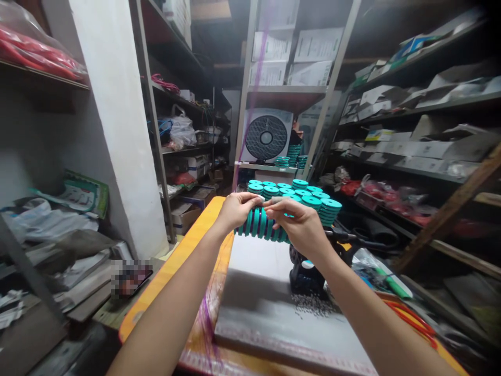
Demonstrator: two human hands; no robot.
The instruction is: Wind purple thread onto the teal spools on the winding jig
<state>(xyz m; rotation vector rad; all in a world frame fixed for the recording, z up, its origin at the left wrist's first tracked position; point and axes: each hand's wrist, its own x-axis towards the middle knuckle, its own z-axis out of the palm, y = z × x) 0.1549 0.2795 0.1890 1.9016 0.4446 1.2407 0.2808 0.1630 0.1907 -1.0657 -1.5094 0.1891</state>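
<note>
Teal spools (255, 224) line up beneath the left hand (238, 209) and right hand (299, 218), whose hold I cannot make out.

The row of spools (255, 224) was striped teal and purple (the stacked spools (311, 201) plain teal), the surface (152, 300) yellow-orange, the board (250, 313) pale grey, the device (307, 282) black, and the cord (419, 324) orange-red.

The pale board (260, 308) is smooth with a soft sheen. At its far edge, the teal discs (311, 201) look like smooth plastic — nearly matt. Beyond its left edge, the orange table (156, 292) looks glossy; toward its right edge, grey pellets (313, 305) look metallic — rough in a heap.
</note>
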